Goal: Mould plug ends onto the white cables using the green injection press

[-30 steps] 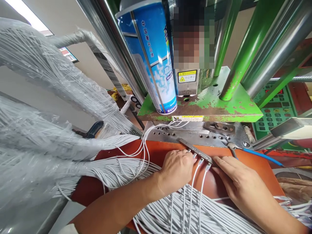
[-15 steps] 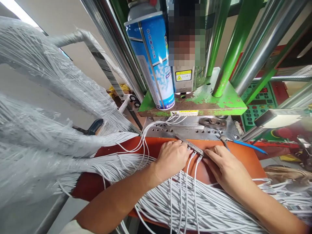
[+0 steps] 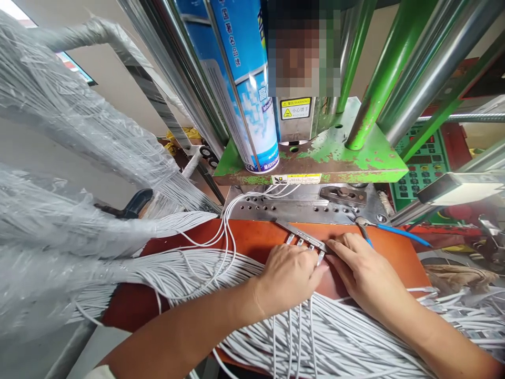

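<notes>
A narrow metal bar (image 3: 303, 233) lies at a slant on the orange-brown board (image 3: 252, 235), with several cable connectors (image 3: 290, 239) along its front side. My left hand (image 3: 292, 273) is closed over the cables just behind these connectors, its fingertips hidden in part. The right end of the bar is pinched between the fingers of my right hand (image 3: 355, 263). White cables (image 3: 292, 342) run from under my left hand toward me, over a thick spread of more white cables.
A green press plate (image 3: 339, 158) bears a blue spray can (image 3: 256, 126). Beneath it is a perforated metal base (image 3: 256, 209) with several cables entering. Blue-handled pliers (image 3: 398, 234) lie right. Plastic-wrapped cable bundles (image 3: 79, 116) hang left.
My left hand has moved from the bar's upper edge down onto the cables, uncovering more connectors. My right hand stays at the bar's right end. The view has shifted slightly.
</notes>
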### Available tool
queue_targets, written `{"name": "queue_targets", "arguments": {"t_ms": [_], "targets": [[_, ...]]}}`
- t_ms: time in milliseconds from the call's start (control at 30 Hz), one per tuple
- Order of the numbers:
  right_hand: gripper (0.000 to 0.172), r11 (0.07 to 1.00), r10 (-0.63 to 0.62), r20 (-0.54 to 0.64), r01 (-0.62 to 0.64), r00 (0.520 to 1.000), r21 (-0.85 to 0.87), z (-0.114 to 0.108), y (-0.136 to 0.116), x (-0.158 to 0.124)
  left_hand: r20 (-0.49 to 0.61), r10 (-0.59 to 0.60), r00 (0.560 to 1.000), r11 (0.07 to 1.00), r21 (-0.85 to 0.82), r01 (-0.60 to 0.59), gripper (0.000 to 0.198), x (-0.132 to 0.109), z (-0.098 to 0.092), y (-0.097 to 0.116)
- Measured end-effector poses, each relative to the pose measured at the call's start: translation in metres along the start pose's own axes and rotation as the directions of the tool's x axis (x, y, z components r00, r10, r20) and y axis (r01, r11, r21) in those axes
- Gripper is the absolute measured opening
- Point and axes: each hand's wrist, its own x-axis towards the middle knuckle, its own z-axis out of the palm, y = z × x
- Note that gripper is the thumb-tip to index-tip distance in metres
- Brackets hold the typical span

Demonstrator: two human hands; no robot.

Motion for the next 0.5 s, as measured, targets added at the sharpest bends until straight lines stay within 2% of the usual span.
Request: {"name": "queue_targets", "arguments": {"t_ms": [100, 200, 267, 333, 433, 500], "targets": [[0.031, 0.998, 0.018, -0.028, -0.017, 0.999, 0.054, -0.007, 0.000, -0.001, -0.064, -0.019, 0.998, 0.999, -0.052, 0.016, 0.031, 0.004, -0.016, -0.006], [0.039, 0.999, -0.035, -0.151, 0.040, 0.988, 0.029, -0.027, 0.005, 0.015, -0.209, -0.064, 0.976, 0.998, -0.014, 0.062, 0.027, 0.010, -0.038, -0.015], [0.046, 0.998, -0.060, -0.240, 0.054, 0.969, -0.033, -0.042, 0.012, 0.043, -0.332, -0.077, 0.940, 0.993, 0.054, 0.101, 0.019, 0.015, -0.053, -0.024], [0.048, 0.998, -0.014, -0.260, 0.000, 0.966, -0.056, -0.053, 0.023, 0.080, -0.428, -0.065, 0.902, 0.982, 0.134, 0.135, 0.011, 0.021, -0.063, -0.033], [0.041, 0.994, 0.109, -0.191, -0.106, 0.976, 0.022, -0.056, 0.041, 0.142, -0.487, -0.072, 0.871, 0.949, 0.234, 0.210, 0.033, 0.034, -0.065, -0.047], [0.033, 0.992, 0.120, -0.187, -0.110, 0.975, 0.062, -0.053, 0.052, 0.176, -0.497, -0.104, 0.861, 0.930, 0.259, 0.261, 0.042, 0.043, -0.059, -0.057]]}}
